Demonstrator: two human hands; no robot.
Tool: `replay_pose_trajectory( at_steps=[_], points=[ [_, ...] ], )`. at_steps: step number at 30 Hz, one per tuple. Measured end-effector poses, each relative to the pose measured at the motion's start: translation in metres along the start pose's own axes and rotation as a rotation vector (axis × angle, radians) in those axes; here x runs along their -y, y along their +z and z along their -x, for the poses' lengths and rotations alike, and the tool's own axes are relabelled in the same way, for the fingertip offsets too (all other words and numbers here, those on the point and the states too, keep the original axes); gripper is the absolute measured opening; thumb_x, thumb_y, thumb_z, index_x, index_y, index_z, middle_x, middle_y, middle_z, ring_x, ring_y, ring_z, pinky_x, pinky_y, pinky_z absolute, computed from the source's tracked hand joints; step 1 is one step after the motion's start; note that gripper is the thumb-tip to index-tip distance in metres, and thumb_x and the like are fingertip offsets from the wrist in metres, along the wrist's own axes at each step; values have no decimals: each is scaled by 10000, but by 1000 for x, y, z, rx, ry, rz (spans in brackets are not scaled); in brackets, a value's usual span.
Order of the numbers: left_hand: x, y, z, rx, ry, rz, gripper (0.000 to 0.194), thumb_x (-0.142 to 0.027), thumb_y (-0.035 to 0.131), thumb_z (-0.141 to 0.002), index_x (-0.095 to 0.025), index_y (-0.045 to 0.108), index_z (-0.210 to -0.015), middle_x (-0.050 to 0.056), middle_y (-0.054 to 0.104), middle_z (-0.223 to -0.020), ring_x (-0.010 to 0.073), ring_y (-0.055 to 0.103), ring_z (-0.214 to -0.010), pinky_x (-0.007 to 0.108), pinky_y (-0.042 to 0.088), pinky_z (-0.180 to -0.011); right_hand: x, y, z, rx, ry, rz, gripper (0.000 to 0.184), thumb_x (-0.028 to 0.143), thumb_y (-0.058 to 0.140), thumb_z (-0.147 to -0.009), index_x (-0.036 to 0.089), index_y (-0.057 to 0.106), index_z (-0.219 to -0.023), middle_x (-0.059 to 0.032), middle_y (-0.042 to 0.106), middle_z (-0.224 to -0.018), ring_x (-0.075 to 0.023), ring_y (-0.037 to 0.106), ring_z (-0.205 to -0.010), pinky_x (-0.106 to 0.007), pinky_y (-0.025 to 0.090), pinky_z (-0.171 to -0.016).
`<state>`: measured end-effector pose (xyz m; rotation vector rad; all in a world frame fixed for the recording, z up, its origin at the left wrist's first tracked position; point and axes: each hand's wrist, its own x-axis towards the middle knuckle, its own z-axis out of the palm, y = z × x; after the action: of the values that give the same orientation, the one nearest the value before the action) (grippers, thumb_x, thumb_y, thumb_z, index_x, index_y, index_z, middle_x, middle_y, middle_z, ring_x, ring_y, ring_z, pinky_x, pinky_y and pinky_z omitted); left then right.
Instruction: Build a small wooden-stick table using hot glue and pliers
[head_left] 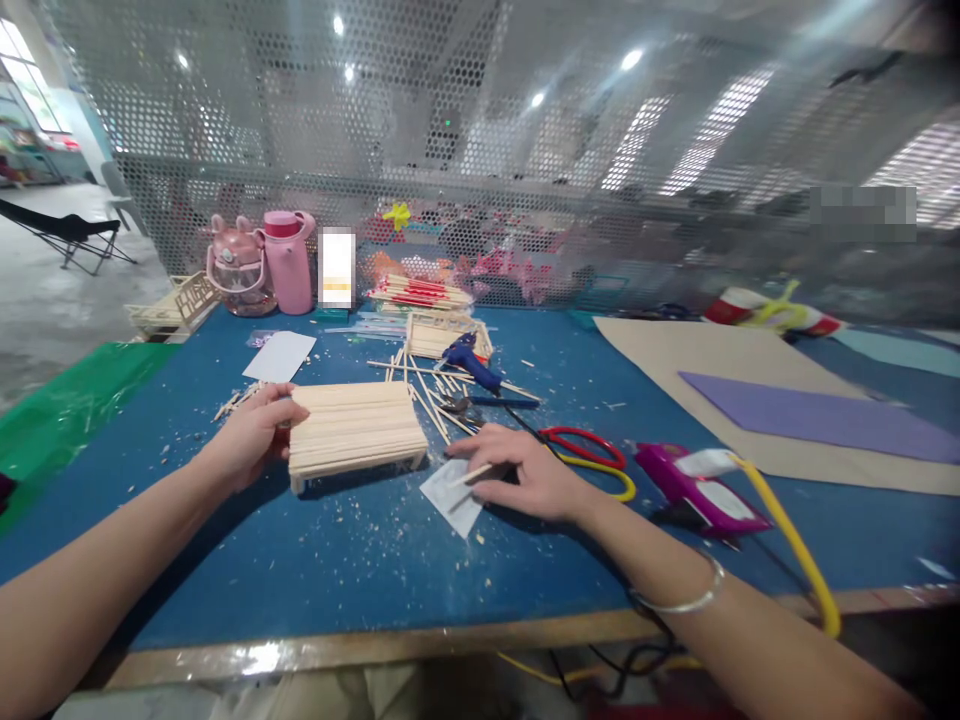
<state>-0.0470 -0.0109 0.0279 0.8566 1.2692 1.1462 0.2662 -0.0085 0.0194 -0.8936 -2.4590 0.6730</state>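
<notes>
— Left hand (259, 430)?
— Gripping left edge of slatted miniature wooden platform (356, 425), short legs (298, 484) below
— Right hand (529, 475)?
— Holding thin wooden stick (471, 476) over white paper scrap (450, 505); blue hot-glue gun (478, 366) beyond

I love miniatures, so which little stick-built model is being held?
The slatted model, in the left hand; no hand touches the boxy one by the glue gun or the railed one beside the bottles.
</notes>
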Motion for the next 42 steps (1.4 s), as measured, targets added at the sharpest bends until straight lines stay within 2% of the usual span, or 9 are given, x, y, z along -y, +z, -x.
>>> replay_pose_trajectory(
  at_steps=[5,8,13,19,23,29,33,38,42],
  points=[
    [6,6,5,133,-69,-9,309,-153,599,-508,-207,445,-770,-83,464,-466,68,401,-342,142,294,-293,7,-6,-8,-312,306,-242,220,377,527,-789,177,618,-799,-65,649,-896,-183,581,-811,-301,430,-708],
    [9,8,8,168,-103,-40,305,-157,596,-523,-206,454,-788,-73,482,-491,79,435,-367,152,321,-319,15,-4,-20,-332,404,-255,215,376,497,-804,180,551,-872,-7,584,-738,-139,523,-665,-263,405,-615],
    [16,10,8,194,-115,-47,325,-182,611,-569,-207,502,-874,-46,548,-602,102,521,-460,188,405,-407,34,4,-49,-316,292,58,93,240,373,-857,191,450,-837,-4,496,-739,-135,456,-674,-268,378,-628],
    [15,9,-1,96,-52,-58,325,-261,592,-643,-146,585,-948,2,580,-624,123,549,-508,218,441,-436,42,14,-80,-196,33,221,146,140,400,-862,175,531,-811,-57,528,-855,-165,482,-848,-294,388,-766],
    [12,8,-2,52,-11,-67,324,-287,631,-635,-130,621,-919,-12,574,-571,101,518,-478,207,429,-449,35,17,-87,-148,17,212,172,137,422,-870,159,593,-873,-69,538,-885,-162,499,-866,-292,397,-786],
    [12,10,0,56,16,-70,440,-385,728,-569,-118,653,-912,40,660,-674,142,574,-584,260,469,-566,27,20,-89,-125,24,191,197,138,436,-869,158,632,-875,-72,552,-880,-163,512,-852,-297,411,-765],
    [13,10,-1,51,13,-116,480,-434,719,-586,-120,666,-945,57,678,-722,155,582,-618,267,471,-587,27,23,-93,-125,27,167,210,143,441,-868,173,650,-872,-63,570,-842,-161,522,-821,-290,414,-732],
    [12,11,0,-43,29,-257,438,-460,684,-626,-148,696,-933,57,691,-730,157,579,-606,246,449,-534,26,24,-97,-84,17,137,243,164,440,-867,183,682,-869,-63,599,-817,-164,536,-812,-295,429,-731],
    [10,12,2,-82,18,-308,402,-461,695,-604,-164,716,-875,65,710,-760,188,606,-650,263,475,-559,19,13,-84,-215,132,62,240,207,472,-845,211,651,-1004,-73,629,-998,-190,555,-948,-358,426,-845]
  ],
)
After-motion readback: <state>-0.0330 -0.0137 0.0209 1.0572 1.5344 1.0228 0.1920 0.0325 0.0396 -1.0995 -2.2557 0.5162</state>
